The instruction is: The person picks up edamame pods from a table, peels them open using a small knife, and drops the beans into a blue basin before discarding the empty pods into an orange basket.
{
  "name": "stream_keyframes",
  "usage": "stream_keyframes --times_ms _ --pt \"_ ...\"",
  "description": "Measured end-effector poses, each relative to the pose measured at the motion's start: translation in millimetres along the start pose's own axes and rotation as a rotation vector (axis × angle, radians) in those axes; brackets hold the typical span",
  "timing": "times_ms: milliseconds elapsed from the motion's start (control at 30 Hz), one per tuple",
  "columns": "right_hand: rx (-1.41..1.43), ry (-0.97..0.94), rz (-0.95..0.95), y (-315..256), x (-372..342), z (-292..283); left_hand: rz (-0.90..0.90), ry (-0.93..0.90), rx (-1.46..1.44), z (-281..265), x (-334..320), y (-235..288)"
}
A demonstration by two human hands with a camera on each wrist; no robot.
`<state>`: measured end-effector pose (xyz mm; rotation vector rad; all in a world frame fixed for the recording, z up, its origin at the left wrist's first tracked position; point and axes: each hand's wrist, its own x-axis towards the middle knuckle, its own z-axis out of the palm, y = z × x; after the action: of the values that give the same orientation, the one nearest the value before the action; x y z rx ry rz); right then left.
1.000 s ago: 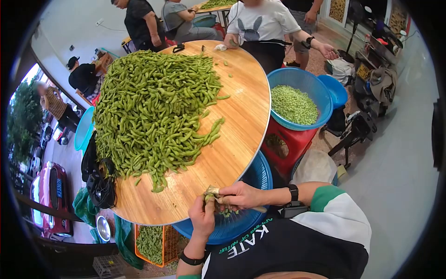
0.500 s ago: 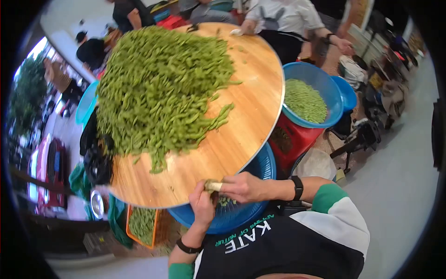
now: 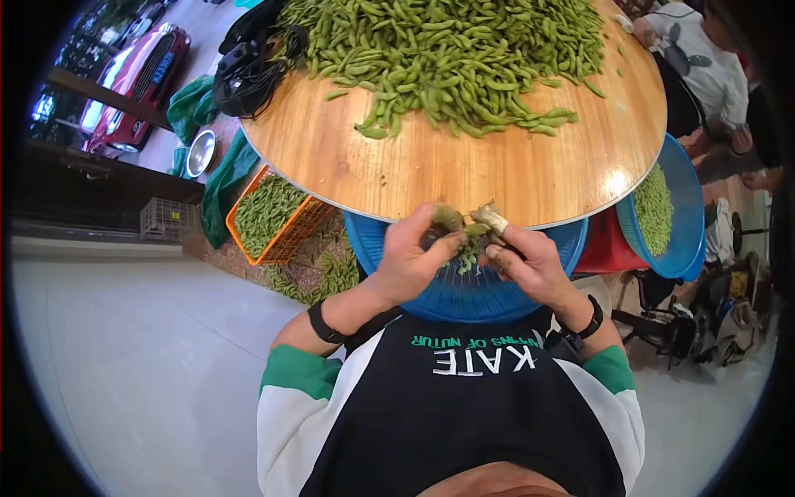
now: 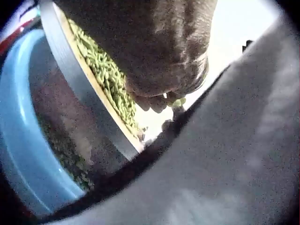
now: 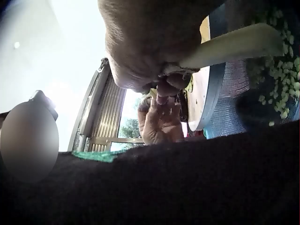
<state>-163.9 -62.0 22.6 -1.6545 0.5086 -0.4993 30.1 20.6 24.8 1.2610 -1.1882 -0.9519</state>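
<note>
In the head view my left hand [image 3: 418, 253] pinches a green bean pod [image 3: 476, 230] between thumb and fingers, over a blue basket [image 3: 472, 308]. My right hand [image 3: 534, 261] meets it at the pod, its index finger tipped with a whitish wrap [image 3: 490, 217]. The right wrist view shows a pale stick-like handle [image 5: 234, 47] gripped in the curled right fingers and jutting out of the fist; its other end is hidden. Shelled green beans [image 3: 468, 258] lie in the basket below. A heap of pods [image 3: 464, 66] covers the far part of the round wooden table [image 3: 323, 157].
A second blue basin [image 3: 690, 186] with shelled beans stands at the right. To the left are an orange crate [image 3: 290, 240] of pods, a metal bowl [image 3: 201, 154] and a black bag [image 3: 240, 79]. Another person [image 3: 696, 66] sits across the table.
The head view has swung, so the table and heap sit higher and the hands nearer the middle. My hands have moved slightly apart, with the pod showing between their fingertips.
</note>
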Motion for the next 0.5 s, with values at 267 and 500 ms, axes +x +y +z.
stream_keyframes --times_ms 267,500 --pt "0.340 0.140 0.165 -0.3 7.4 -6.4 0.375 0.346 1.525 -113.2 45.3 -6.2" --pt "0.304 0.134 0.150 4.8 6.4 -0.5 0.350 0.127 1.293 -123.4 102.1 -55.7"
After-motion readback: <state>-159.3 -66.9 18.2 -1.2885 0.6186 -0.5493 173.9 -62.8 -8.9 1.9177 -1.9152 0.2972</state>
